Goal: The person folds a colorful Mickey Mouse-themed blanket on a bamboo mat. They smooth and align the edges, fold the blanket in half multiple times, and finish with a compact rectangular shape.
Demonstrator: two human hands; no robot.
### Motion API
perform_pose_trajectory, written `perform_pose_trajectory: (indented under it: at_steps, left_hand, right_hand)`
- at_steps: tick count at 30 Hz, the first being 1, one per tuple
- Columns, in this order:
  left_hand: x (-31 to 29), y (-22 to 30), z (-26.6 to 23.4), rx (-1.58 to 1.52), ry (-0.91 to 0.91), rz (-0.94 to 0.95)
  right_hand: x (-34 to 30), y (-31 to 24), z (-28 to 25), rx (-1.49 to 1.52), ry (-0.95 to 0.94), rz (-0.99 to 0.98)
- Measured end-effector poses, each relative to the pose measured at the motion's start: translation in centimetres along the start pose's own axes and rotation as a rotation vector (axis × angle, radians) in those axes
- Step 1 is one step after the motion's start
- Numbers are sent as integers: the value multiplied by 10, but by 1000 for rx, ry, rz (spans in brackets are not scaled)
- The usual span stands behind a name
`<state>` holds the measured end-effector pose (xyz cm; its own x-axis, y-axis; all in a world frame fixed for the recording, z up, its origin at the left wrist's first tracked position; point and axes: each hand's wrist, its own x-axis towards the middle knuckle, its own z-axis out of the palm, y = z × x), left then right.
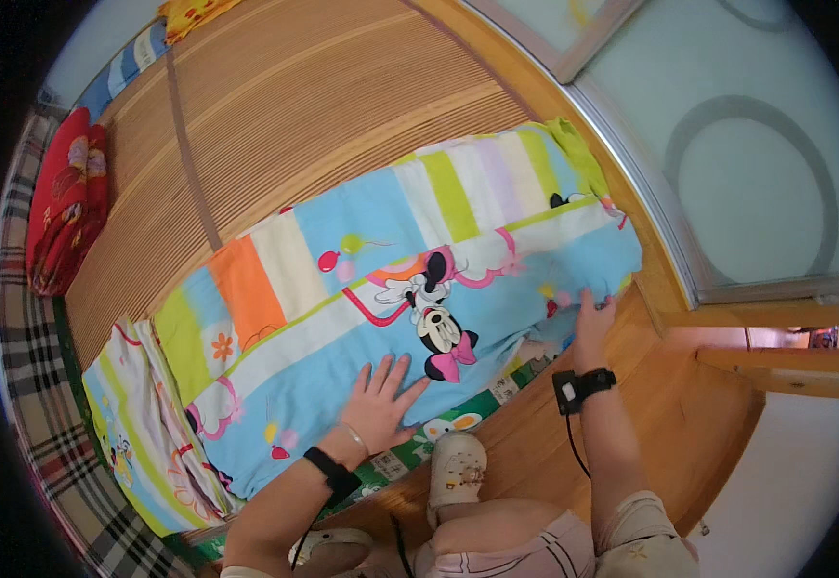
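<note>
A quilt [342,222] with coloured stripes, balloons and a cartoon mouse lies folded in a long strip across a bamboo mat [275,106]. My left hand [378,400] rests on its near blue edge, palm down and fingers spread. At the near right end of the strip, my right hand [593,332] touches the quilt's edge, fingertips apart. The left end of the quilt is doubled over in a separate folded flap [145,424]. Under the near edge a green printed cloth [458,422] shows. Each wrist wears a black band with a small device.
A red folded bundle [65,202] lies at the left beside a plaid cloth [39,385]. Sliding frosted-glass doors [757,173] stand on the right, above a wooden ledge. My white clogs [458,472] are on the wooden floor [675,424] close to the mat's edge.
</note>
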<state>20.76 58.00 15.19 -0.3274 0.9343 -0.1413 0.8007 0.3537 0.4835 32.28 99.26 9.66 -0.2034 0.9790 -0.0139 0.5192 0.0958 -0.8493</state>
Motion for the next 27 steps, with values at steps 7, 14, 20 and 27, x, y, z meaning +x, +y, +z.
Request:
perform_pose_trajectory:
  at_steps: [7,14,20,27]
  left_hand:
    - [50,7,29,42,217,-256]
    - [59,-14,20,1,141,-382]
    - [41,-20,-25,32,178,-416]
    - [29,2,-19,41,146,-312]
  right_hand:
    - [52,-29,-2,774,-374,508]
    - [103,-52,4,945,-337,678]
    - [141,-98,-25,894,-401,-11]
    - [104,-35,-38,725,-113,500]
